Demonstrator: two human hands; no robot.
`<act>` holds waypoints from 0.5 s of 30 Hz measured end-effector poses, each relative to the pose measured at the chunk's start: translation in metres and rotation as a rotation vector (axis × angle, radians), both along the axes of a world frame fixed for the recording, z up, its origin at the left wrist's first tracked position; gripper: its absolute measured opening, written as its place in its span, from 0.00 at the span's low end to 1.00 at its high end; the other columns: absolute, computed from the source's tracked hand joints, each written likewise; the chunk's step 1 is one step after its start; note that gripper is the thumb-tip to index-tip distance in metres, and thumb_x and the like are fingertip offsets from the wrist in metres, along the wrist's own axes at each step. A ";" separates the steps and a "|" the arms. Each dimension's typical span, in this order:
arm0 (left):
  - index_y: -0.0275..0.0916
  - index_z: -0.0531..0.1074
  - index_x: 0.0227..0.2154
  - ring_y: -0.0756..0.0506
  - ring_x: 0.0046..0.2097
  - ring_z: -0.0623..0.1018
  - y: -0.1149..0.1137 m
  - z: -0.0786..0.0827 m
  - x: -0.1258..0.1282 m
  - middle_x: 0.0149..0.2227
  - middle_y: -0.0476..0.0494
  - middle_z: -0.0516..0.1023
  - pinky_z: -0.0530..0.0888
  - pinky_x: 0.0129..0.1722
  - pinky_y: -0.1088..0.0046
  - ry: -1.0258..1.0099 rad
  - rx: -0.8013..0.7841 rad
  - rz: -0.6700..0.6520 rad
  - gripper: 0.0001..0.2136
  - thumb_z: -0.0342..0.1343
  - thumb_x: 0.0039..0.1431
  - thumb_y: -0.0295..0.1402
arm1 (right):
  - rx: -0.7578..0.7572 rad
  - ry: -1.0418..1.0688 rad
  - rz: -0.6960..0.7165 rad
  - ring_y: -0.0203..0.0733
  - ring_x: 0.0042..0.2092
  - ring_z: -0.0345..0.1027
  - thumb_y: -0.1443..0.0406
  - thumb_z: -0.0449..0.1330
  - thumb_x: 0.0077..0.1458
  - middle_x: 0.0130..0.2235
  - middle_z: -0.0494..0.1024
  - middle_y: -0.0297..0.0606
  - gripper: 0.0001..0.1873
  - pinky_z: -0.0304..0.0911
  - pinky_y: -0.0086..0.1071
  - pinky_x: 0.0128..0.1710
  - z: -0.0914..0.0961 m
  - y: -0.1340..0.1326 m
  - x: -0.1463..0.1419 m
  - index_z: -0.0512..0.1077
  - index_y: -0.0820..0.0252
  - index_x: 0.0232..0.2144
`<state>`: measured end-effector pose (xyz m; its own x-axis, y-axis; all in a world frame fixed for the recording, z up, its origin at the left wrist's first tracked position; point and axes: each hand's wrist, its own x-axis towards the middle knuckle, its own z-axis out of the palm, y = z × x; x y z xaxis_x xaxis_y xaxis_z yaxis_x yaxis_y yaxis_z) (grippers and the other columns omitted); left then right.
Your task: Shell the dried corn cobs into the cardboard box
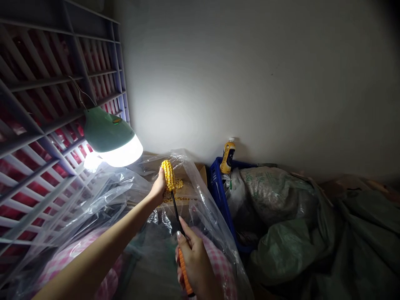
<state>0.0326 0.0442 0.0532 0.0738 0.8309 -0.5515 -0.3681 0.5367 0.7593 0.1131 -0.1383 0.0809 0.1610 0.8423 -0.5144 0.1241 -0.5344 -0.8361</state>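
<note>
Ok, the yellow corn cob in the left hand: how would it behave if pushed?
Likely stiff: the yellow corn cob looks straight, gripped at one end by the left hand. Being round and tapered, it would probably roll if set down. Kernels may shed easily; loose yellow kernels lie beneath it.

A green lamp (108, 137) shines beside a grey slatted rack (59, 83) with red showing behind it. Clear plastic sheeting (206, 216) hangs in folds. A blue crate (220, 196) stands near the white wall (250, 75), a bottle (228, 156) upright just behind it, and green sacks (287, 246) lie heaped to the right.
</note>
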 end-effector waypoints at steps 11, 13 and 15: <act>0.36 0.66 0.42 0.47 0.22 0.73 0.009 -0.048 -0.004 0.26 0.43 0.73 0.72 0.22 0.72 0.007 -0.109 0.107 0.23 0.35 0.59 0.48 | -0.105 0.099 0.097 0.29 0.12 0.53 0.58 0.46 0.57 0.19 0.62 0.27 0.28 0.53 0.24 0.12 -0.001 0.025 0.009 0.50 0.50 0.59; 0.35 0.66 0.42 0.47 0.23 0.73 0.010 -0.058 -0.007 0.26 0.43 0.73 0.71 0.22 0.73 0.010 -0.124 0.128 0.22 0.36 0.59 0.47 | -0.139 0.237 0.085 0.28 0.11 0.51 0.58 0.46 0.57 0.18 0.60 0.25 0.28 0.52 0.23 0.11 -0.007 0.028 0.011 0.48 0.50 0.60; 0.35 0.66 0.42 0.45 0.23 0.74 0.008 -0.066 -0.008 0.25 0.42 0.73 0.71 0.22 0.72 0.008 -0.146 0.131 0.23 0.36 0.59 0.47 | -0.141 0.164 0.107 0.29 0.12 0.52 0.60 0.45 0.57 0.18 0.61 0.26 0.27 0.52 0.24 0.12 -0.016 0.028 0.009 0.49 0.50 0.59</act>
